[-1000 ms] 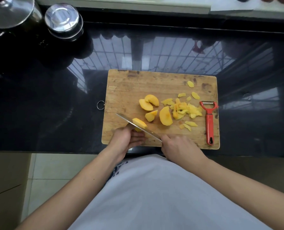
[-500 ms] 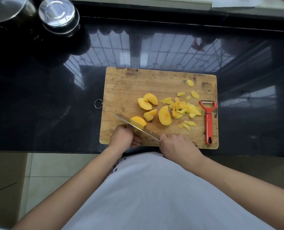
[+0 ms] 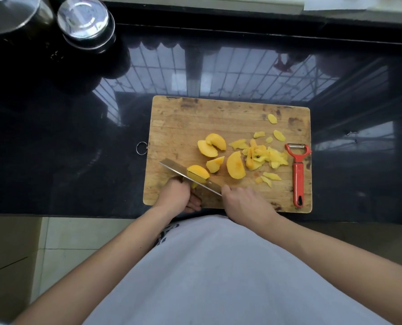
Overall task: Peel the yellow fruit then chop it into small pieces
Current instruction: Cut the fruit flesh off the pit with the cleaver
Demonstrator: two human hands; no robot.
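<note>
So peeling's clearly done here and it's the chopping stage that's going on. Starting at the left of the cutting board, the left hand is curling around what's left of the yellow fruit near the board's front edge, holding it steady. The knife is lying diagonally across that chunk, blade tip pointing up-left, with a slice looking like it's coming away on the far side of the blade. The right hand is wrapping around the handle, which is mostly hidden under the fingers.

Moving right, four bigger cut wedges are sitting mid-board, then a heap of peelings with a few stray bits around it, and the red peeler is lying by the right edge, not in use. All of this is sitting on a glossy black surface.

My guess for what's next: finishing this cut, then keeping the left fingertips tucked back from the blade, since that chunk is getting small. Those wedges are looking too big for "small pieces," so they'll need more chopping too.
</note>
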